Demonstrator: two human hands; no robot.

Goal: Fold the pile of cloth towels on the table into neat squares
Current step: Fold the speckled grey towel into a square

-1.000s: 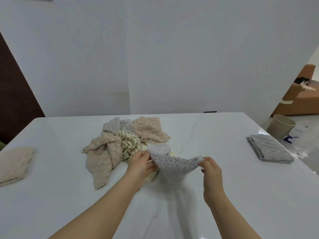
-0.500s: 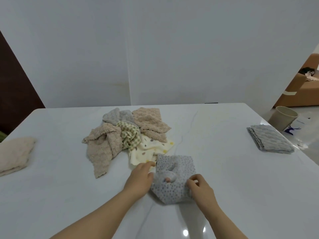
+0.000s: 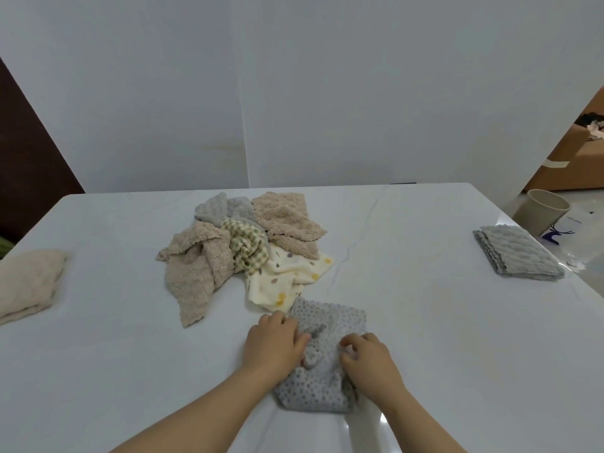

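Tabletop point(image 3: 425, 322): white and glossy, and it carries every towel in view.
Pile point(image 3: 242, 246): at the middle-far part, still a heap of about five loose towels (beige, grey, checked and cream spotted), all unfolded.
Beige towel point(image 3: 27, 282): at the left edge, well apart from the pile. It is laid over itself but soft-edged, so only roughly folded.
Grey folded towel point(image 3: 516, 251): at the right edge, a tidy layered square that looks finished.
Dotted grey towel point(image 3: 330, 322): on the near tabletop just in front of the pile, spread out but rucked in the middle between the hands.
Left hand point(image 3: 273, 343): rests on the towel's left side with fingers laid over the cloth, pressing, not gripping.
Right hand point(image 3: 367, 358): fingers curled into the cloth, apparently pinching a ruck.
Progress: early. One or two towels are done, this one is being flattened before its first fold, and the pile remains.
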